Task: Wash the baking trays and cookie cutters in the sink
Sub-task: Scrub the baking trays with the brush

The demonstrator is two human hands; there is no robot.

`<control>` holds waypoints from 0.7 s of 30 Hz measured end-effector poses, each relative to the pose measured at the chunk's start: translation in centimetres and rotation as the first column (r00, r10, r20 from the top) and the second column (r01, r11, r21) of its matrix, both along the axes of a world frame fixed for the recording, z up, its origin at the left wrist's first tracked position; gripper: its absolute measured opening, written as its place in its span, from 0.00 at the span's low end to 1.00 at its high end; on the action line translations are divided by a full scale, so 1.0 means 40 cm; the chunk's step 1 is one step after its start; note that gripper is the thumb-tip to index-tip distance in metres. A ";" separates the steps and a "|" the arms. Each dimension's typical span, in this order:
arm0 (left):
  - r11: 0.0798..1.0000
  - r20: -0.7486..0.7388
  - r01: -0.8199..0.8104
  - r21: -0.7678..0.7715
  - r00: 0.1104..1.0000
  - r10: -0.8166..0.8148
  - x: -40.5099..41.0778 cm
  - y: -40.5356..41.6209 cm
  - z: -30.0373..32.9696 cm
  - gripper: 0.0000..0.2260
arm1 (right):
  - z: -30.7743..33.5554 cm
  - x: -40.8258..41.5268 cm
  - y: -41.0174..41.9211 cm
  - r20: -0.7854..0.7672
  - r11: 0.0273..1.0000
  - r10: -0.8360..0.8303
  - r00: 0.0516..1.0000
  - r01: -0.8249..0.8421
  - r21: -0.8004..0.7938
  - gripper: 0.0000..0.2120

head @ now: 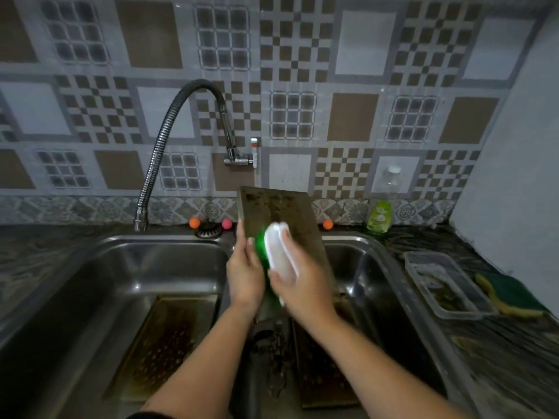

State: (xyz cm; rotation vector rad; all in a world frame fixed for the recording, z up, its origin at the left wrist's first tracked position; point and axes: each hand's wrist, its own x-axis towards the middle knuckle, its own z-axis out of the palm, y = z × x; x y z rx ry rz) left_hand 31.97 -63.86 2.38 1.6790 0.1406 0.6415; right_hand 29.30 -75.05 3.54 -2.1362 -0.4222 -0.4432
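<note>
A dirty, dark baking tray (278, 211) stands tilted upright over the divider of the double sink (99, 252). My left hand (244, 273) grips its left edge. My right hand (298, 279) holds a white scrub brush with green bristles (276, 252) and presses it against the tray's face. A second greasy tray (161, 343) lies flat in the left basin, and a third tray (320, 373) lies in the right basin. On the divider below my hands sits a dark clump of small metal pieces (270, 346), too blurred to identify.
A flexible black faucet (169, 128) arches over the left basin, with no water visibly running. A green dish soap bottle (379, 217) stands behind the right basin. On the right counter lie a clear plastic container (444, 284) and a green-yellow sponge (511, 294).
</note>
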 end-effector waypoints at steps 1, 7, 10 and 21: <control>0.999 -0.004 -0.039 0.018 0.999 0.039 0.002 0.019 0.001 0.21 | -0.041 -0.040 0.000 -0.006 0.998 0.053 0.999 -0.053 0.027 0.37; 0.995 0.024 0.068 0.078 0.997 -0.070 -0.036 -0.025 -0.002 0.21 | 0.017 0.069 -0.042 0.001 0.982 -0.178 0.984 0.177 0.061 0.36; 0.987 0.013 0.132 0.094 0.991 -0.134 -0.055 -0.073 -0.015 0.22 | 0.110 0.156 -0.099 -0.054 0.942 -0.327 0.943 0.330 0.058 0.33; 0.630 0.001 0.009 0.776 1.000 -0.016 -0.121 -0.185 -0.009 0.27 | 0.202 0.117 -0.124 -0.085 0.864 -0.499 0.863 0.502 0.029 0.38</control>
